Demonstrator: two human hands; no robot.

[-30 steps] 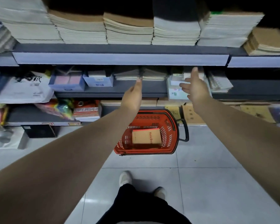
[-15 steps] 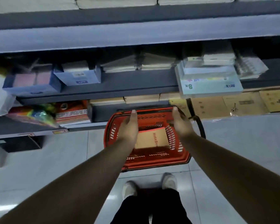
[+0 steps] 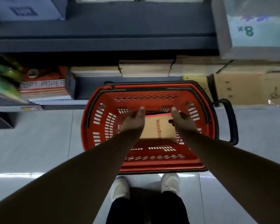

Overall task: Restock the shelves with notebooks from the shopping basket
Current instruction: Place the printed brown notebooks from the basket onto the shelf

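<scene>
I have both hands down inside the basket (image 3: pixel 152 166), which stands on the floor against the shelf (image 3: pixel 103 44). The tan notebook (image 3: pixel 158 128) lies on the basket's bottom, a little skewed, between my hands. My left hand (image 3: pixel 133 122) covers its left edge with the thumb straight. My right hand (image 3: pixel 183 121) is at its right edge, thumb up, with its fingers against the cover. Most of the fingers are hidden, so I cannot tell whether either hand has closed on the notebook. To take it well, I judge I should slide my fingers under both long edges, set my thumbs on the cover and squeeze evenly from both sides. I cannot tell whether this is one notebook or a pile, so a low grip is safer. I should lift level and straight up, clear of the rim and of the black handle (image 3: pixel 231 120) on the right. The tan stacks (image 3: pixel 145 68) just behind the basket look like the likely place for it.
</scene>
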